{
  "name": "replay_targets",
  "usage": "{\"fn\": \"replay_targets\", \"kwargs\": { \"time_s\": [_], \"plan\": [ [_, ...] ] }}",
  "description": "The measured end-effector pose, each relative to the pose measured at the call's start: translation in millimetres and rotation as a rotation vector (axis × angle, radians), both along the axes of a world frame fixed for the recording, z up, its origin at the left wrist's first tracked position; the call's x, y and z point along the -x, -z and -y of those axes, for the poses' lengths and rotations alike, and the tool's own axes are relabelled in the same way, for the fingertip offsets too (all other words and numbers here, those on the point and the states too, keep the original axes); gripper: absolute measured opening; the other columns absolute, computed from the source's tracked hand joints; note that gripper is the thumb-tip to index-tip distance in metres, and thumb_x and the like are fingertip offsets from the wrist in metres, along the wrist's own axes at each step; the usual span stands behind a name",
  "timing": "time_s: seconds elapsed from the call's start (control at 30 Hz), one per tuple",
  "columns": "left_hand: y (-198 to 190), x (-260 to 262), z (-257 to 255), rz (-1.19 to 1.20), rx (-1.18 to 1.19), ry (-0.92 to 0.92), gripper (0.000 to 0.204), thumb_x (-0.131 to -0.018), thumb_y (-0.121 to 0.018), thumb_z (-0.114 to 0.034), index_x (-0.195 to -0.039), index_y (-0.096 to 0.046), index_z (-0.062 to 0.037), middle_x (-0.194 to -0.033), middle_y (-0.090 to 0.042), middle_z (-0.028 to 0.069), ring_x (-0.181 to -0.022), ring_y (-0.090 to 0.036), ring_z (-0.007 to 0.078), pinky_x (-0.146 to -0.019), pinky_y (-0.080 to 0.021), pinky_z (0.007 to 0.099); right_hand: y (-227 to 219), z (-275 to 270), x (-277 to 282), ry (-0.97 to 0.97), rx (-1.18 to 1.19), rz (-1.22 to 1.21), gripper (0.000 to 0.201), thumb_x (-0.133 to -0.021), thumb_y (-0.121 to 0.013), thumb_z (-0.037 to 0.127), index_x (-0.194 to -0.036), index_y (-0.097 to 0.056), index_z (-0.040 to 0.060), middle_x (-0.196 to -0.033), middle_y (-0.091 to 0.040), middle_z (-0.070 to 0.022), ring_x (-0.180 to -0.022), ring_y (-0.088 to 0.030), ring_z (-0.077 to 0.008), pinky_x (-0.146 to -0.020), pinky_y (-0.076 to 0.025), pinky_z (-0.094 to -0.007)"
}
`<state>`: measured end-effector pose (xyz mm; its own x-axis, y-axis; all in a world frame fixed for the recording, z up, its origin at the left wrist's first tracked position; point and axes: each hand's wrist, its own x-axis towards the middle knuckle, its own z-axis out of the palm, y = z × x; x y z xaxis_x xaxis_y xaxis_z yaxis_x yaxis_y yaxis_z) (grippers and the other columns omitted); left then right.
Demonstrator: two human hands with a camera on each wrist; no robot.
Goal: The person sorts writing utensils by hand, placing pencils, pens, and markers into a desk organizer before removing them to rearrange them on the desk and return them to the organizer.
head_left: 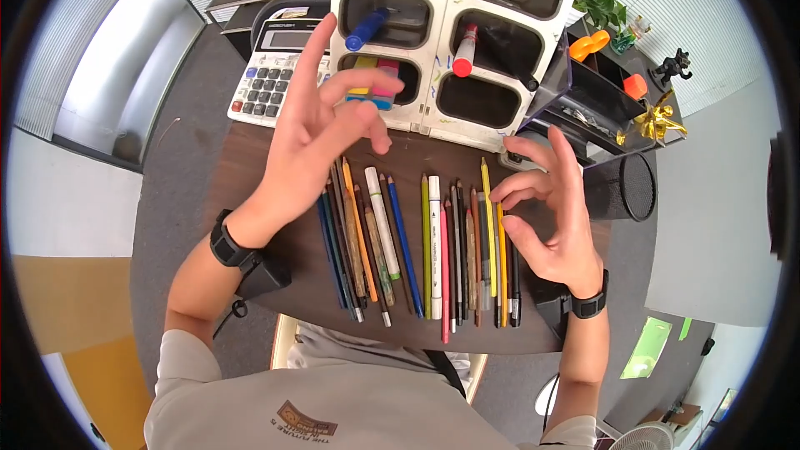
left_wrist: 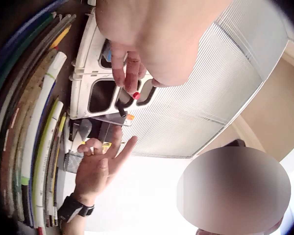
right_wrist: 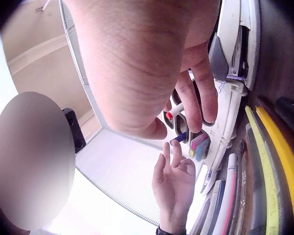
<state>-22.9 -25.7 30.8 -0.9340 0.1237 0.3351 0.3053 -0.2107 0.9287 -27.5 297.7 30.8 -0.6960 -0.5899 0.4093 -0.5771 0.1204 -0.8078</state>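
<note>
My left hand [head_left: 304, 133] is raised over the table in front of the white organizer [head_left: 443, 21], index finger stretched out, nothing held. Below it lies a row of coloured pencils with a white marker [head_left: 382, 221] and a blue pencil [head_left: 406, 250]. My right hand [head_left: 557, 229] hovers at the right-hand row, thumb and fingers apart and holding nothing. Its fingertips overlap the area beside a yellow pencil [head_left: 488, 229] in the head view. A second white marker [head_left: 434, 254] and a pink pencil [head_left: 446, 283] lie in that row.
The organizer's compartments hold a blue marker [head_left: 367, 30], a red-capped marker [head_left: 465, 52], a black marker [head_left: 518, 69] and coloured sticky tabs [head_left: 389, 71]. A calculator [head_left: 265, 83] stands to the left. At right are a black desk caddy [head_left: 600, 83] and a mesh cup [head_left: 629, 192].
</note>
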Motion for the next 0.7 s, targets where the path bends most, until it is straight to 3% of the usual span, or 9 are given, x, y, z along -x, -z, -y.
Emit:
{"fn": "replay_targets", "kwargs": {
  "time_s": [0.07, 0.17, 0.2, 0.4, 0.5, 0.7],
  "plan": [
    [-5, 5, 6, 0.055, -0.031, 0.074, 0.082, -0.114, -0.054, -0.019, -0.177, -0.001, -0.0140, -0.158, -0.052, 0.0319, -0.098, -0.073, 0.0233, -0.092, -0.062, 0.0386, -1, 0, -1, -0.001, -0.004, -0.002, 0.104, -0.088, -0.074, -0.011, -0.174, -0.018, 0.0049, -0.158, -0.054, -0.0263, -0.105, -0.075, -0.0266, -0.088, -0.062, -0.0372],
    [-11, 9, 6, 0.084, -0.134, 0.161, 0.083, -0.113, -0.056, -0.021, -0.177, -0.004, -0.0143, -0.163, -0.046, 0.0327, -0.110, -0.075, 0.0281, -0.097, -0.062, 0.0407, -1, 1, -2, -0.004, -0.010, -0.019, 0.104, -0.086, -0.074, -0.012, -0.173, -0.020, 0.0048, -0.158, -0.055, -0.0261, -0.105, -0.075, -0.0269, -0.088, -0.062, -0.0374],
    [-10, 12, 10, 0.076, -0.129, 0.212, 0.081, -0.113, -0.056, -0.024, -0.177, -0.008, -0.0137, -0.168, -0.041, 0.0315, -0.121, -0.072, 0.0317, -0.101, -0.062, 0.0427, -1, 2, -2, -0.008, -0.011, -0.027, 0.104, -0.086, -0.074, -0.012, -0.173, -0.020, 0.0047, -0.158, -0.055, -0.0260, -0.105, -0.075, -0.0270, -0.088, -0.062, -0.0375],
    [-12, 17, 9, 0.054, -0.101, 0.173, 0.079, -0.112, -0.060, -0.032, -0.175, -0.018, -0.0119, -0.170, -0.040, 0.0276, -0.125, -0.070, 0.0328, -0.102, -0.060, 0.0435, -3, 1, -4, -0.020, -0.028, -0.031, 0.099, -0.086, -0.073, -0.013, -0.172, -0.026, 0.0046, -0.159, -0.055, -0.0251, -0.105, -0.075, -0.0262, -0.089, -0.062, -0.0365],
    [-14, 12, 7, -0.064, 0.020, 0.180, 0.079, -0.110, -0.064, -0.030, -0.174, -0.021, -0.0103, -0.168, -0.041, 0.0277, -0.124, -0.070, 0.0322, -0.099, -0.059, 0.0413, -5, 1, -5, -0.013, -0.031, -0.012, 0.096, -0.087, -0.073, -0.012, -0.171, -0.028, 0.0044, -0.159, -0.055, -0.0240, -0.106, -0.075, -0.0255, -0.089, -0.062, -0.0359],
    [-16, -10, -6, -0.286, 0.284, 0.272, 0.083, -0.102, -0.070, -0.009, -0.171, -0.024, -0.0091, -0.165, -0.046, 0.0288, -0.122, -0.071, 0.0305, -0.097, -0.058, 0.0405, -7, 2, -6, -0.005, -0.032, 0.012, 0.091, -0.089, -0.072, -0.011, -0.170, -0.032, 0.0032, -0.157, -0.055, -0.0218, -0.106, -0.074, -0.0240, -0.090, -0.061, -0.0353]
  ]
}}
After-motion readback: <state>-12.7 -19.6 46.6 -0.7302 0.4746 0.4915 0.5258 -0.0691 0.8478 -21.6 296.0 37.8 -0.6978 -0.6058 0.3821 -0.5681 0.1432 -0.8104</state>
